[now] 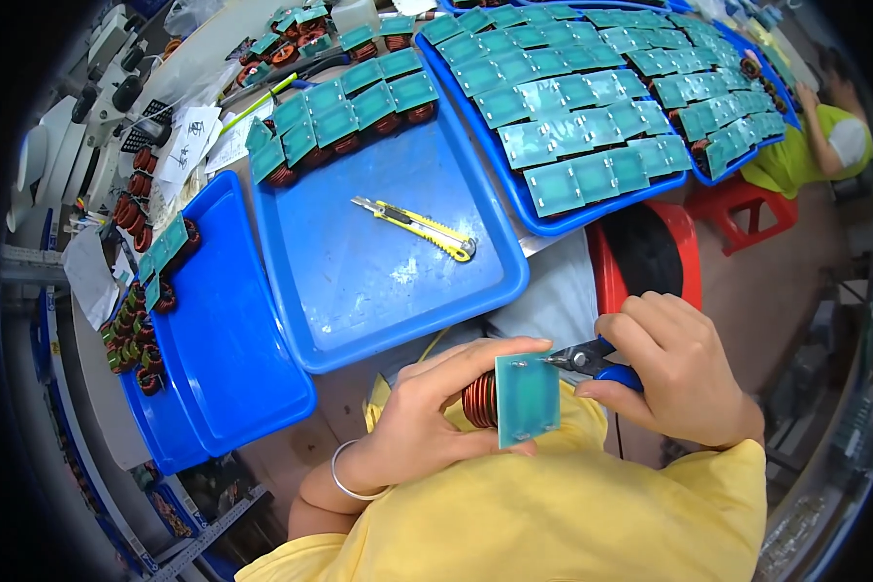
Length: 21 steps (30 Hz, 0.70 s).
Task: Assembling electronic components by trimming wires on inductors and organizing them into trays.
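Between the thumb and fingers of my left hand (436, 398) is a coil board, a copper-wound ring (479, 400) fixed to a square green circuit board (529, 400). Its green face is turned toward my right. My right hand (674, 364) is closed around blue-handled cutting pliers (587, 359). The pliers' jaw tips are at the upper edge of the board, beside a small solder point; whether they touch it I cannot tell. Ahead of my hands, a yellow utility knife (422, 230) lies in a blue tray (398, 339) with several coil boards (344, 109) at its far end.
Two more blue trays packed with coil boards (553, 92) stand at the far right. On the left, stacked blue trays (228, 330) hold a few boards, with loose copper coils (136, 209) alongside. A red stool (694, 257) and a seated person in a green top (815, 145) are to the right.
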Available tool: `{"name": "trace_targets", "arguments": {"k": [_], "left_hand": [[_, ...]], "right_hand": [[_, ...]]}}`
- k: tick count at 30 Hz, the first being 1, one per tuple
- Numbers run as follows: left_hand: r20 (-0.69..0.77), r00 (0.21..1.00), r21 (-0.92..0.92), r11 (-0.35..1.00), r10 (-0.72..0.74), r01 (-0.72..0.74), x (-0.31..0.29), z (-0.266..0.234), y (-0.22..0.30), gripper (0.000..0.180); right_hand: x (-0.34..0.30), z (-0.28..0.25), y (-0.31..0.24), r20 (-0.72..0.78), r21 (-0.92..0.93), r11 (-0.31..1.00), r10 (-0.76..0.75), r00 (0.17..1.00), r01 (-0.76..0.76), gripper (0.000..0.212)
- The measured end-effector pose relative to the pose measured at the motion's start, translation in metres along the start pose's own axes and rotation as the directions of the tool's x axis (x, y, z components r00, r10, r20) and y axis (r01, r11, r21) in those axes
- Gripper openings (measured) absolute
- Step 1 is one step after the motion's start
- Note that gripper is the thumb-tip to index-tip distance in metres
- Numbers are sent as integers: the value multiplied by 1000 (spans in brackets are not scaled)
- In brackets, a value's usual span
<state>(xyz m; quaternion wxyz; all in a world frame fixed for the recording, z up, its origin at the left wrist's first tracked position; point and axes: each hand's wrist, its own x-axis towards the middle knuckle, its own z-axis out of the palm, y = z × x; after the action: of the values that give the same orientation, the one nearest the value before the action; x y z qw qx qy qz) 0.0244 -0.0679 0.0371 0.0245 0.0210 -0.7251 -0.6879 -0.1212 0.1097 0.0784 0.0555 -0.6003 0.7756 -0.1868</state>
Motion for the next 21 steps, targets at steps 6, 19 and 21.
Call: {"name": "trace_targets", "arguments": {"k": [6, 19, 21], "left_hand": [[2, 1000, 20, 999, 31, -31, 3, 2, -1, 63], [260, 704, -459, 557, -661, 692, 30, 29, -116, 31], [253, 717, -457, 573, -649, 680, 30, 29, -122, 30]], "right_hand": [[0, -2, 3, 19, -24, 1000, -9, 1000, 9, 42], [-26, 127, 70, 842, 371, 502, 173, 511, -781, 49], [-25, 127, 72, 834, 354, 519, 201, 513, -778, 48]]}}
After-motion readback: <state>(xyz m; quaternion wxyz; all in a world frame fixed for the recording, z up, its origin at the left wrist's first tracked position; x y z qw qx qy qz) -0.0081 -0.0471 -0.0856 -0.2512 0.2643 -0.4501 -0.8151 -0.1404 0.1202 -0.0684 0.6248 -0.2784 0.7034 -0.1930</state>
